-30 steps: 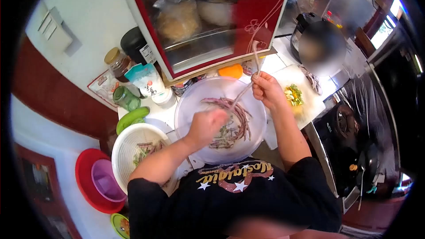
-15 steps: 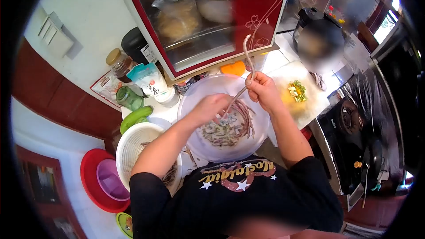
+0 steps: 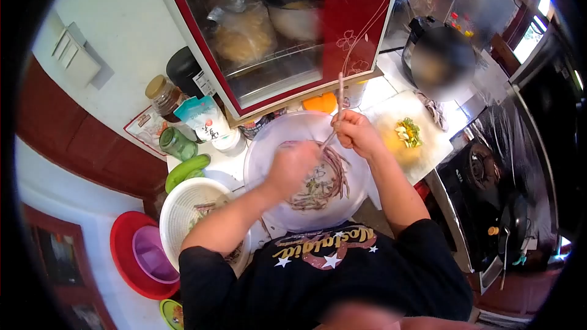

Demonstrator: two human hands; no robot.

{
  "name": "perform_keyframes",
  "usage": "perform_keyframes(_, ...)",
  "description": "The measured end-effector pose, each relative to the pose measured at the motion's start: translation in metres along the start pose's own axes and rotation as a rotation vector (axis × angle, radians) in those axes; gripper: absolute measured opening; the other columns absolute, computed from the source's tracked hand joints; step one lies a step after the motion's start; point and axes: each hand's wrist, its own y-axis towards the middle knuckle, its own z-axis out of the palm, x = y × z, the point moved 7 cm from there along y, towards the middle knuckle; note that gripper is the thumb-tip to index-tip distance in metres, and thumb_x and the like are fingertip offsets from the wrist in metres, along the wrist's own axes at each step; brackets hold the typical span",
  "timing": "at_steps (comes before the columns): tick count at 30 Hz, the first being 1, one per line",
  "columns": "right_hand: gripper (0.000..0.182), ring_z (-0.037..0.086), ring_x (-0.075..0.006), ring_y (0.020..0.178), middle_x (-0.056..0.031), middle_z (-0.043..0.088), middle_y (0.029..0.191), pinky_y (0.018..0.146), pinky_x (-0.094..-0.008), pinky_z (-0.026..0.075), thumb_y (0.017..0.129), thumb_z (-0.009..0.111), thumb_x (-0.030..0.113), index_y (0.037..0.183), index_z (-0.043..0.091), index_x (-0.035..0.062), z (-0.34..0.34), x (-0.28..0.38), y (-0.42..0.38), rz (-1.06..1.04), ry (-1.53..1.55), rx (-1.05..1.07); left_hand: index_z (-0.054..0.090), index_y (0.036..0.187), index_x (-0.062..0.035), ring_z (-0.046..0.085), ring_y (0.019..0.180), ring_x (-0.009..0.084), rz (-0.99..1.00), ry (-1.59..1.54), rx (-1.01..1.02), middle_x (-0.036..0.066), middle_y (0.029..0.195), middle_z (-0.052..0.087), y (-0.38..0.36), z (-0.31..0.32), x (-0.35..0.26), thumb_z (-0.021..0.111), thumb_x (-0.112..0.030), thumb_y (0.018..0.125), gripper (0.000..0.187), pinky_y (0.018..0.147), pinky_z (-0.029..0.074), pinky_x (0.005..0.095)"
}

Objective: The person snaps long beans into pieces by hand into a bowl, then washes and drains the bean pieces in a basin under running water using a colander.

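Note:
A long purplish bean (image 3: 340, 95) stands upright in my right hand (image 3: 356, 132), its thumb and fingers pinched round the stalk. My left hand (image 3: 295, 168), somewhat smeared by motion, is closed at the bean's lower end. Both hands are over a wide translucent plastic basin (image 3: 260, 131). Inside the basin, a bundle of whole long beans (image 3: 338, 174) curves along the right side. Short broken bean pieces (image 3: 309, 198) lie on the bottom, partly hidden by my left hand and forearm.
A white colander (image 3: 174, 201) with more beans stands left, partly under my forearm. Beyond are a green cucumber-like vegetable (image 3: 186, 171), a green glass jar (image 3: 177, 142) and a red cabinet (image 3: 354, 18). Right are a cutting board (image 3: 428, 146) with chopped vegetables and a stove (image 3: 471, 208).
The held bean's top end has come lower, and less of it sticks up above my right hand. My right hand has shifted slightly down and left; my left hand has turned and blurred.

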Motion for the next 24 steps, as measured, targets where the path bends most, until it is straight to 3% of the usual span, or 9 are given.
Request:
perform_keyframes(1, 0.005, 0.033, -0.0045, 0.041, 0.0021, 0.042, 0.055, 0.036, -0.0188, 0.024, 0.079, 0.057, 0.005, 0.083, 0.053, 0.0048, 0.016, 0.002, -0.007, -0.013, -0.048, 0.082, 0.052, 0.081, -0.0056, 0.057, 0.059, 0.0144, -0.341, -0.249, -0.104, 0.007, 0.068, 0.057, 0.002, -0.012, 0.032, 0.043, -0.021, 0.088, 0.019, 0.046, 0.042, 0.0288)
perform_keyframes(2, 0.01, 0.038, -0.0051, 0.043, 0.0009, 0.046, 0.056, 0.038, -0.0187, 0.028, 0.079, 0.057, 0.004, 0.088, 0.054, 0.0029, 0.024, 0.004, -0.009, -0.053, -0.1, 0.107, 0.052, 0.081, -0.0056, 0.057, 0.059, 0.0144, -0.345, -0.249, -0.111, 0.007, 0.068, 0.057, 0.006, -0.013, 0.032, 0.043, -0.021, 0.088, 0.019, 0.046, 0.042, 0.0288)
perform_keyframes(4, 0.011, 0.041, -0.0045, 0.046, 0.0018, 0.049, 0.06, 0.041, -0.0181, 0.031, 0.08, 0.058, 0.006, 0.09, 0.055, 0.0045, 0.03, 0.0, -0.007, -0.084, -0.208, 0.154, 0.047, 0.091, -0.0069, 0.048, 0.05, 0.0112, -0.71, -0.765, -0.059, 0.006, 0.07, 0.053, 0.005, 0.008, 0.044, 0.044, -0.02, 0.088, 0.014, 0.041, 0.036, 0.0249)
perform_keyframes(11, 0.009, 0.04, -0.0045, 0.045, 0.002, 0.048, 0.057, 0.041, -0.0181, 0.03, 0.083, 0.055, 0.011, 0.086, 0.058, 0.0037, 0.014, 0.008, -0.008, -0.079, -0.259, 0.065, 0.052, 0.095, -0.0081, 0.034, 0.045, 0.0047, -0.716, -0.696, 0.126, -0.003, 0.063, 0.042, 0.002, 0.03, 0.048, 0.044, -0.02, 0.089, 0.015, 0.038, 0.024, 0.019)
perform_keyframes(15, 0.011, 0.03, -0.0052, 0.04, 0.0018, 0.04, 0.054, 0.036, -0.0195, 0.021, 0.082, 0.054, 0.013, 0.083, 0.054, 0.0026, 0.001, 0.013, -0.005, -0.076, 0.148, -0.026, 0.057, 0.084, -0.0068, 0.043, 0.047, 0.0107, -0.602, -0.362, 0.122, 0.001, 0.062, 0.049, 0.003, 0.027, 0.048, 0.046, -0.018, 0.087, 0.015, 0.042, 0.034, 0.0233)
perform_keyframes(18, 0.011, 0.029, -0.0052, 0.039, 0.0022, 0.039, 0.053, 0.036, -0.0194, 0.02, 0.082, 0.055, 0.014, 0.083, 0.054, 0.0031, -0.016, 0.001, 0.004, 0.031, 0.308, -0.056, 0.057, 0.081, -0.0045, 0.058, 0.068, 0.0285, 0.164, 0.223, 0.14, 0.011, 0.075, 0.059, -0.003, 0.025, -0.019, 0.051, -0.019, 0.081, 0.016, 0.06, 0.046, 0.0343)
perform_keyframes(21, 0.011, 0.028, -0.0052, 0.039, 0.0026, 0.037, 0.053, 0.036, -0.0197, 0.02, 0.081, 0.055, 0.014, 0.083, 0.054, 0.0033, -0.02, 0.003, 0.007, 0.094, 0.349, 0.078, 0.057, 0.079, -0.0041, 0.058, 0.07, 0.0198, 0.216, 0.203, -0.07, 0.01, 0.075, 0.06, -0.007, 0.006, -0.036, 0.05, -0.016, 0.084, 0.015, 0.065, 0.046, 0.0302)
perform_keyframes(22, 0.011, 0.029, -0.005, 0.04, 0.0024, 0.038, 0.053, 0.036, -0.0197, 0.02, 0.081, 0.055, 0.014, 0.083, 0.054, 0.0031, 0.001, 0.006, -0.003, 0.125, 0.196, 0.171, 0.053, 0.085, -0.0045, 0.059, 0.072, 0.0167, -0.208, -0.191, -0.115, 0.008, 0.078, 0.06, -0.001, -0.005, -0.005, 0.048, -0.019, 0.087, 0.016, 0.063, 0.046, 0.0295)
perform_keyframes(24, 0.01, 0.031, -0.0044, 0.04, 0.0019, 0.042, 0.054, 0.037, -0.0193, 0.022, 0.08, 0.055, 0.01, 0.086, 0.056, 0.0026, 0.028, 0.001, -0.013, 0.149, 0.039, 0.323, 0.05, 0.089, -0.0049, 0.058, 0.071, 0.0151, -0.355, -0.4, -0.071, 0.008, 0.078, 0.06, 0.012, -0.004, 0.023, 0.047, -0.02, 0.088, 0.016, 0.061, 0.046, 0.0276)
